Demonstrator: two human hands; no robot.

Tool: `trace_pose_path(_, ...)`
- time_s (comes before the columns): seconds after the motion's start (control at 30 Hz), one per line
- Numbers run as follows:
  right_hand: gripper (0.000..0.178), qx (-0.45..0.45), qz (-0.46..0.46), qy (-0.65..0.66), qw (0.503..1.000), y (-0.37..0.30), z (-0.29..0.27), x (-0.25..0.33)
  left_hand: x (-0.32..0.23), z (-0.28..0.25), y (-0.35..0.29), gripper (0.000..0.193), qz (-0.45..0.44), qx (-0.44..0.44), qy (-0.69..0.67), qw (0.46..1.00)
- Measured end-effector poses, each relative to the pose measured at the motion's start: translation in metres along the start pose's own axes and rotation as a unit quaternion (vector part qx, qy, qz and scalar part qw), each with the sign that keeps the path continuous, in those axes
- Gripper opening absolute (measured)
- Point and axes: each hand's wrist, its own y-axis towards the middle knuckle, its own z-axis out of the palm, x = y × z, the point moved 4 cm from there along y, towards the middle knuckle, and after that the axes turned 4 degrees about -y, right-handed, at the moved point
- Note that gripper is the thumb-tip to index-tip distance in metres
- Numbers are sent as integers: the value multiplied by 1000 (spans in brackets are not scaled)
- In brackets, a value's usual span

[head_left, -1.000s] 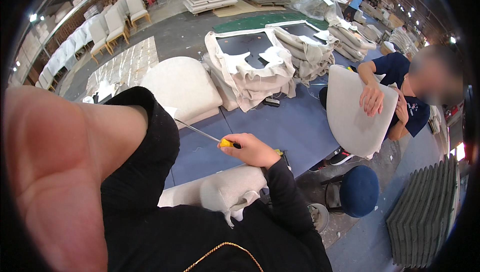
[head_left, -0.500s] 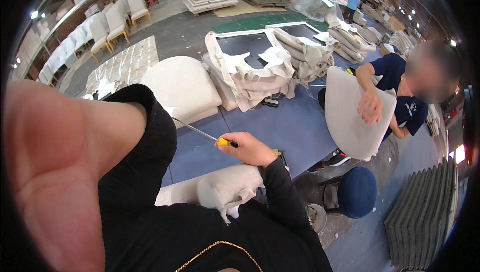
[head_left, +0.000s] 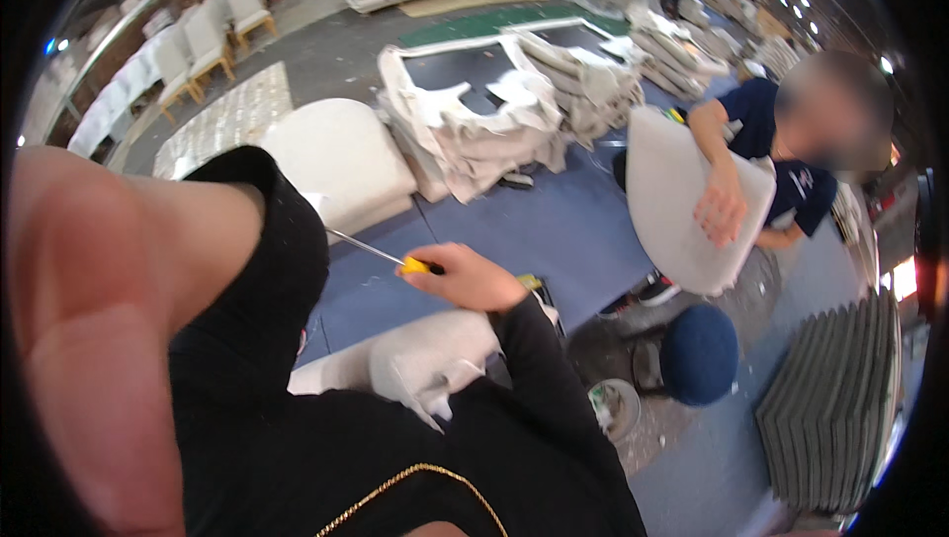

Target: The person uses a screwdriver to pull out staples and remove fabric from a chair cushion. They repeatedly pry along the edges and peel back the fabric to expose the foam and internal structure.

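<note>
My right hand (head_left: 467, 278) is closed round the yellow and black handle of a screwdriver (head_left: 368, 247) above the blue table. Its thin metal shaft points left, and my black left sleeve covers the tip. Very close to the camera on the left is my left hand (head_left: 89, 339), blurred, with its fingers not distinguishable. Just beyond the shaft lies a pale upholstered panel (head_left: 336, 156) with a rounded end. A roll-like piece covered in light fabric (head_left: 425, 354) rests against my front, below my right hand, with loose cloth at its end.
Panels wrapped in loose cloth (head_left: 484, 132) are stacked farther along the blue table (head_left: 534, 230). At right, a co-worker grips a pale curved panel (head_left: 682, 206). A blue round stool (head_left: 698, 354), a bucket (head_left: 618, 408) and stacked grey panels (head_left: 825, 408) stand on that side.
The view has shifted, so the surroundings appear slightly farther left and higher. My right hand keeps hold of the screwdriver, and my left arm stays raised near the camera.
</note>
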Motion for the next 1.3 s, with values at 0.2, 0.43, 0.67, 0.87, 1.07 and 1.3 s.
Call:
trace_pose_path(0.2,35,-1,42,36,998,-2,-3,-12,28,23,-11,93,-29,-17,-21,999)
trace_pose_path(0.43,37,11,65,18,998,-10,-8,-15,45,51,-41,97,-77,-8,-22,997)
trace_pose_path(0.67,36,22,55,63,996,-15,-7,-24,48,62,-44,100,-86,-6,-28,996)
trace_pose_path(0.87,36,33,52,65,996,-13,-5,-24,45,64,-40,102,-90,0,-25,996)
trace_pose_path(1.07,32,-2,74,51,996,-41,-17,-34,51,75,-73,105,-122,11,-30,992)
trace_pose_path(1.3,33,39,-21,45,998,0,4,-14,51,50,-29,108,-120,56,32,991)
